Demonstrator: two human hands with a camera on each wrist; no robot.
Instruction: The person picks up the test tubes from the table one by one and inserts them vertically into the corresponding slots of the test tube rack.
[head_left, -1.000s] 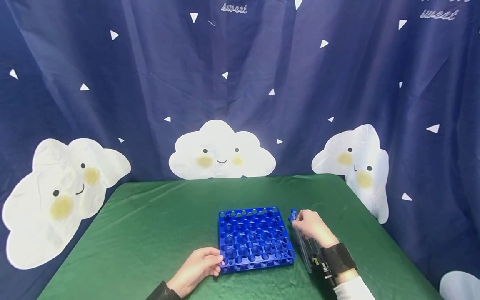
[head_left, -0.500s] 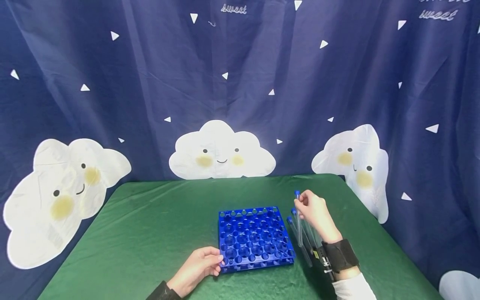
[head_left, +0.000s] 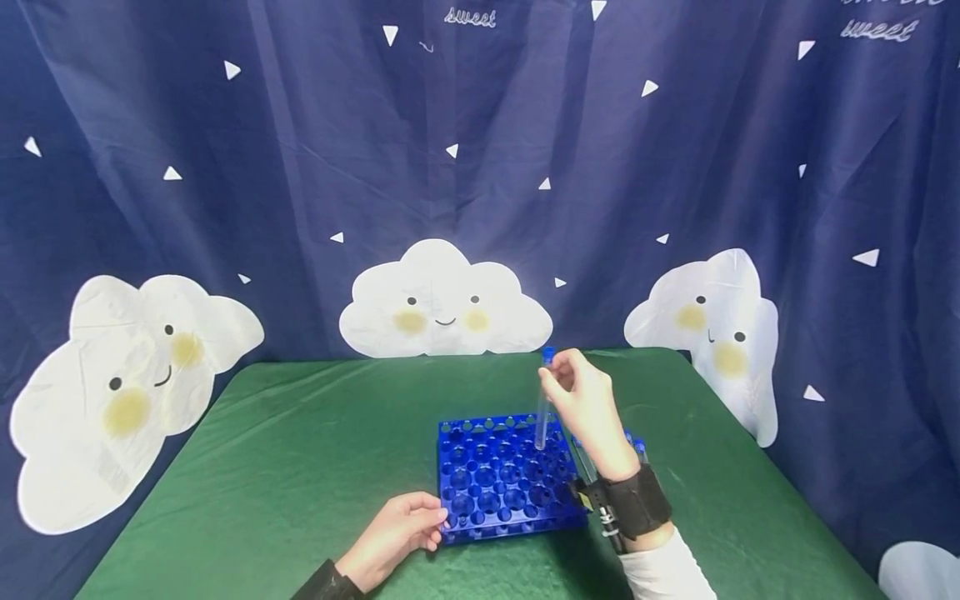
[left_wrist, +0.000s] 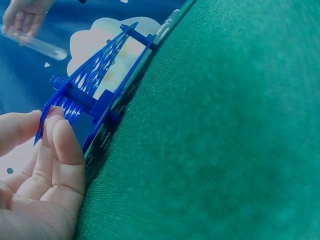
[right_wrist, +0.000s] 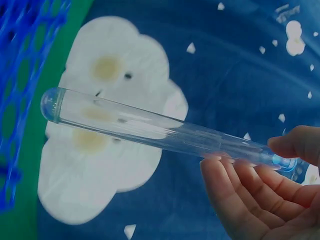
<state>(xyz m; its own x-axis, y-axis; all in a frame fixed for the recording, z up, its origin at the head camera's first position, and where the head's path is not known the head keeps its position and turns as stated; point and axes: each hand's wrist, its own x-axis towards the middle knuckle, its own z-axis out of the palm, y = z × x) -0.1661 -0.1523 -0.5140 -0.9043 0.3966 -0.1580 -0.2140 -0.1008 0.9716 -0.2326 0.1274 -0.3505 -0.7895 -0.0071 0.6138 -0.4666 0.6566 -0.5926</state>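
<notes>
A blue test tube rack [head_left: 495,477] with rows of round holes stands on the green tablecloth. At its near left corner my left hand [head_left: 401,533] pinches the edge of the top plate; the left wrist view shows thumb and fingers on the rack [left_wrist: 82,100]. My right hand [head_left: 592,408] pinches a clear test tube [head_left: 542,421] just below its blue cap. That tube hangs nearly upright over the rack's far right part. In the right wrist view the rounded bottom of the test tube [right_wrist: 135,122] is apart from the rack, and the tube looks clear throughout.
More capped test tubes [head_left: 640,450] lie right of the rack, partly hidden by my right forearm. Green cloth [head_left: 315,450] covers the table. A dark blue curtain [head_left: 480,192] with white clouds hangs behind the far edge.
My right hand has lifted one test tube from the group on the right, turned it upright and carried it left over the rack. My left hand has stayed on the rack's corner.
</notes>
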